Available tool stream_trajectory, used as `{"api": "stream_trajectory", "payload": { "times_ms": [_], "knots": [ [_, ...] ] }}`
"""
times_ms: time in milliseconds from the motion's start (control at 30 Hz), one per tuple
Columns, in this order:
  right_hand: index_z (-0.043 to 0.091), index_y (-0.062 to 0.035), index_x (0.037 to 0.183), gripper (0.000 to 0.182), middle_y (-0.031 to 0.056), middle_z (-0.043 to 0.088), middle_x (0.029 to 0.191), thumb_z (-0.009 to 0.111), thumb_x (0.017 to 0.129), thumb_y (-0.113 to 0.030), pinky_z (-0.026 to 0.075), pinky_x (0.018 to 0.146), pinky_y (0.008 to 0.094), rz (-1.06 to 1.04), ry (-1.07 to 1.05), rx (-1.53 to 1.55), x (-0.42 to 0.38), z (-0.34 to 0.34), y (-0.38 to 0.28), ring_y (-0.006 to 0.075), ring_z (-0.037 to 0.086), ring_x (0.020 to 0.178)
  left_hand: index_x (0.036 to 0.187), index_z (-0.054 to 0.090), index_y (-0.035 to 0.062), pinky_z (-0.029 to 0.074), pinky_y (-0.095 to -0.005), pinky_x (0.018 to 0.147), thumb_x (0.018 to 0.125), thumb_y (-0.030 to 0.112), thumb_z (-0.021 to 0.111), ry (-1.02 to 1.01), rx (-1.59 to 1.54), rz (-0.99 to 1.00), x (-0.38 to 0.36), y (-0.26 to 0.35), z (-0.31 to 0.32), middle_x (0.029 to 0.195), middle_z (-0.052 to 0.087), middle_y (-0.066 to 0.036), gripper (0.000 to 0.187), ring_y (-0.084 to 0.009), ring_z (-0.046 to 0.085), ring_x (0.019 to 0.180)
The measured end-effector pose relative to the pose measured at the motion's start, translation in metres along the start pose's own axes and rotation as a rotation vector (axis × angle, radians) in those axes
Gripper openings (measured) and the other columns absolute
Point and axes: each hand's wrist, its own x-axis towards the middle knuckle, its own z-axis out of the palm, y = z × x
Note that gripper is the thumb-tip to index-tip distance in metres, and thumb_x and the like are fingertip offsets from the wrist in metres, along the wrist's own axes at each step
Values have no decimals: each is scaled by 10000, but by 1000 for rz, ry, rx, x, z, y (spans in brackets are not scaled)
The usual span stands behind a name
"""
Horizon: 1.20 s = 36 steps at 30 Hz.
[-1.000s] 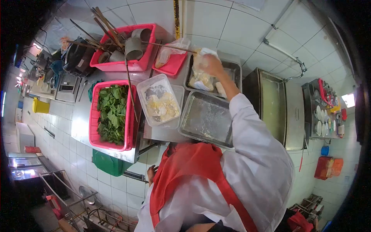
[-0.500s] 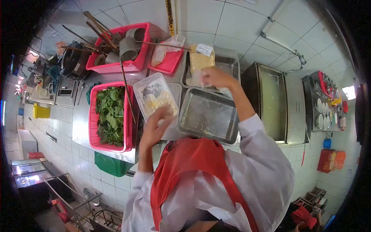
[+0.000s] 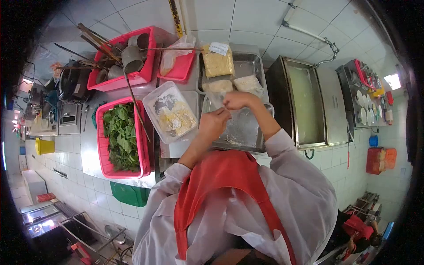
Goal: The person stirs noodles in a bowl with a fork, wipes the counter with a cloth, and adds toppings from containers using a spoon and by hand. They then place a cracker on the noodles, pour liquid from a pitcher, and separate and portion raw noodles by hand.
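My left hand (image 3: 213,124) and my right hand (image 3: 236,100) meet over the near steel tray (image 3: 251,132), fingers pinched on a thin clear plastic bag (image 3: 217,100) held between them. The bag looks empty, though it is hard to make out. Just left of my hands lies a clear plastic container (image 3: 170,112) with pale yellow pieces in it. Behind my hands, the far steel tray (image 3: 249,66) holds a labelled bag of yellow food (image 3: 217,64) and two smaller filled bags (image 3: 247,83).
A pink crate of green leaves (image 3: 121,137) stands at the counter's left. Behind it are a pink crate with metal cups and long sticks (image 3: 119,57) and a pink tray with a bag (image 3: 179,66). A steel tank (image 3: 304,101) stands to the right.
My right hand drew back from the far tray with the clear bag. My left hand rose from my side, passed the plastic container and joined the right hand over the near tray.
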Motion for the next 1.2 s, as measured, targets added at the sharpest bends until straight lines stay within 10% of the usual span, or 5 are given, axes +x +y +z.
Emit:
{"api": "stream_trajectory", "payload": {
  "times_ms": [100,167,833,1100,1200],
  "knots": [
    [643,-29,913,229,162,647,813,530,718,-71,488,698,379,170,-284,-353,19,9,-1,281,635,753,800,600,63,483,-363,569,760,62,622,27,15,25,-2,-3,-1,822,628,-68,45,-289,612,672],
    [648,-11,856,210,208,629,816,533,692,-74,498,704,422,213,369,-482,33,25,21,325,633,789,800,601,66,485,-363,563,761,62,621,81,-29,6,-2,-3,1,830,626,-66,44,-288,610,662],
    [511,-32,1046,523,151,588,889,738,632,-256,471,753,397,65,924,-87,-81,9,-74,337,588,872,867,626,13,500,-288,524,774,84,643,112,-309,-281,-41,-10,-18,979,641,-107,118,-200,622,601],
    [555,-51,1077,482,156,544,1062,726,650,-197,467,768,396,643,516,-58,-148,136,27,334,560,946,1403,-87,-23,386,-392,983,731,219,705,1,208,-414,-6,-63,104,1351,327,-281,1066,-369,456,1159],
    [598,-48,834,245,151,579,903,715,649,-159,454,741,404,431,896,-163,-145,141,-6,324,567,871,1396,13,-69,349,-393,1008,749,230,690,132,-566,-403,72,-88,98,1382,302,-272,983,-354,431,1206]
  ]
}}
